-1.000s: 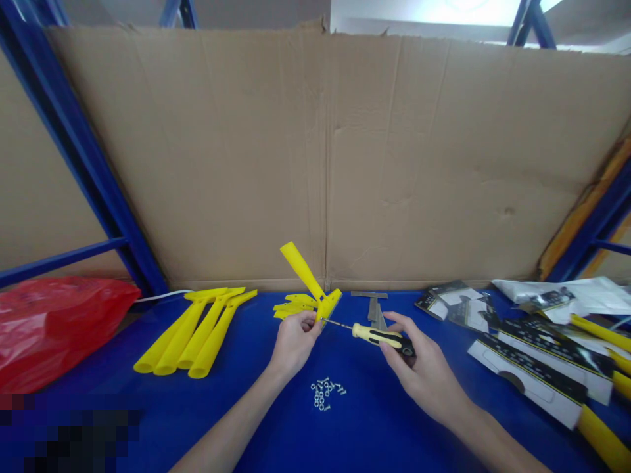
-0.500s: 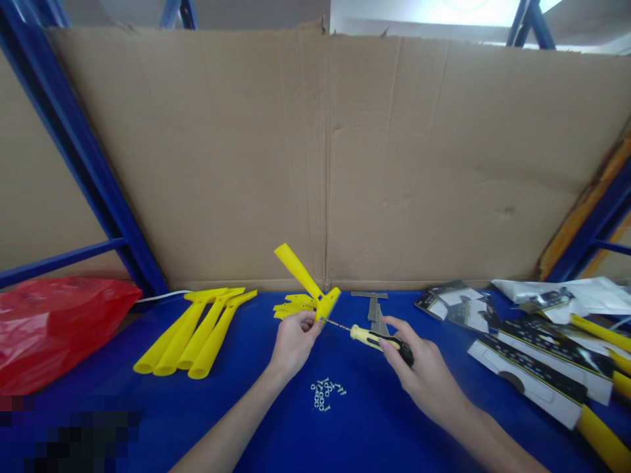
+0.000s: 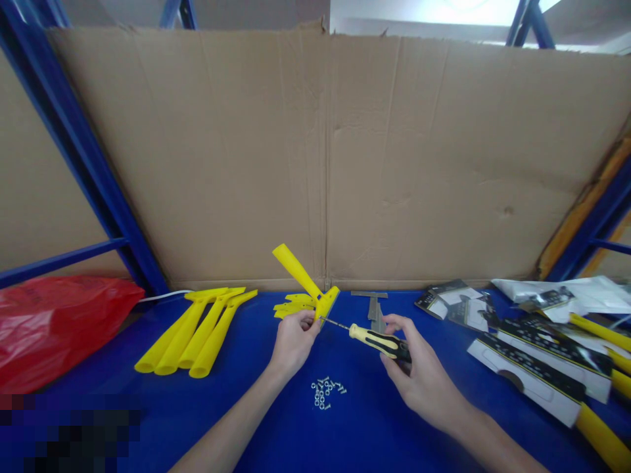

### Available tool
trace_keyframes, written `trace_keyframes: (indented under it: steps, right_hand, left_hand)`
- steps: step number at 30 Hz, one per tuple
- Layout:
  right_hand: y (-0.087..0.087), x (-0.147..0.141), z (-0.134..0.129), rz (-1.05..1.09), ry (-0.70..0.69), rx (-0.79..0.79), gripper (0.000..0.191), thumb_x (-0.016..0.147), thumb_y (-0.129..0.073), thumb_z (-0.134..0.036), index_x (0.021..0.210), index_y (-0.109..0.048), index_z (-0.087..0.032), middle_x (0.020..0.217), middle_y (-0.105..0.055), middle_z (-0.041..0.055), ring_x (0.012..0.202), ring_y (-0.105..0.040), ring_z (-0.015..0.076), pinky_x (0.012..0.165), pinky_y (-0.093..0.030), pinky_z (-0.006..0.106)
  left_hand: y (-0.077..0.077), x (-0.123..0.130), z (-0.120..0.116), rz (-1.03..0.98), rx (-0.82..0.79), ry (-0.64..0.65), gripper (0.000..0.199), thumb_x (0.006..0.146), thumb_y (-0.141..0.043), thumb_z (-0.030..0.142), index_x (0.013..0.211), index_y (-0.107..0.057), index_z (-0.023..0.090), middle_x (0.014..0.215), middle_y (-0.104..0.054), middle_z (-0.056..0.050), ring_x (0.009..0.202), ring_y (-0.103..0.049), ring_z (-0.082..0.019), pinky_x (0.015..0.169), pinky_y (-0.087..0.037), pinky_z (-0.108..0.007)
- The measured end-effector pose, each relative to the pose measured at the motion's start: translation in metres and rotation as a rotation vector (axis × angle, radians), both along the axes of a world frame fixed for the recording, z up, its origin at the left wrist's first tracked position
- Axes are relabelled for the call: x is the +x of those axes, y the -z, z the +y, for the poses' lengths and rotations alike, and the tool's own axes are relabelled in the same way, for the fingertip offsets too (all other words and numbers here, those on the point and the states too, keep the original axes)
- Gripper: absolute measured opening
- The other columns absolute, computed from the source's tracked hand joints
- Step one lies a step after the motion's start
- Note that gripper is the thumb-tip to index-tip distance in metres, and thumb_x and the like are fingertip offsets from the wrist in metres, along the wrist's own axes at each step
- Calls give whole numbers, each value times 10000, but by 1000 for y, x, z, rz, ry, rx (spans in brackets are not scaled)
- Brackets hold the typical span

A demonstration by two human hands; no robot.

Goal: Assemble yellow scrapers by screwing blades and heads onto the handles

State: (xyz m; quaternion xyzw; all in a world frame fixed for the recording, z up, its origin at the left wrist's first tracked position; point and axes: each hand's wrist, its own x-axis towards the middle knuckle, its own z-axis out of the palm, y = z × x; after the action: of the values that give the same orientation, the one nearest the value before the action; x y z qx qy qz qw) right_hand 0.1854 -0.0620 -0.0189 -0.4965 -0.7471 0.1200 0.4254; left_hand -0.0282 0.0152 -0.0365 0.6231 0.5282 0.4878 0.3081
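Cardboard (image 3: 236, 164) backs the blue desk (image 3: 276, 433); at twelve o'clock, the left hand (image 3: 294, 345) pinches one yellow holder (image 3: 298, 272), while the right hand (image 3: 426, 378) grasps one screwdriver (image 3: 369, 336). Its handle has rolled slightly, tip still at the holder, so turning seems under way. Outward, screws and nuts (image 3: 322, 395) at six, too bunched to count; four similar yellow pieces (image 3: 211, 348) at nine.

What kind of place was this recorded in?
Probably a small assembly or packing bench: a screwdriver meets a yellow handle, loose screws and nuts lie on the blue tabletop, and printed card packaging sits at the right.
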Motion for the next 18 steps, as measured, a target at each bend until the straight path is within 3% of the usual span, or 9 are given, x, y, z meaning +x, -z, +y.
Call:
trace_keyframes:
  steps: [5,11,16,18]
  right_hand:
    - [0,1,2,-1,-3,-70,396,860,-456,-261,1250,-391,-238,917,-598,45,570,-581,132,537,-493,266]
    - [-5,-3,-1,66,6,-198,372,922,-337,-361,1255,-408,-211,631,-566,-27,464,-533,136,453,-435,249]
    - [-5,-4,-3,82,36,-100,462,823,-484,-253,1262,-343,-222,956,-551,39,592,-551,118,539,-483,255]
    - [-3,-3,-2,113,15,-116,473,805,-479,-199,1252,-328,-233,998,-515,42,589,-533,103,523,-476,242]
  left_hand:
    - [1,-1,1,-31,-11,-5,194,665,-589,319,694,-687,155,658,-692,-37,574,-605,-171,533,-438,-249]
    - [-1,-1,-1,19,-2,5,213,681,-579,334,706,-689,153,619,-672,-27,537,-578,-158,486,-400,-234]
    - [-2,-1,-1,41,-3,3,195,680,-568,310,701,-685,156,619,-668,-24,539,-575,-154,498,-406,-232]
    - [-1,-1,0,47,-6,13,204,684,-562,314,703,-687,154,634,-674,-29,549,-579,-155,505,-409,-233]
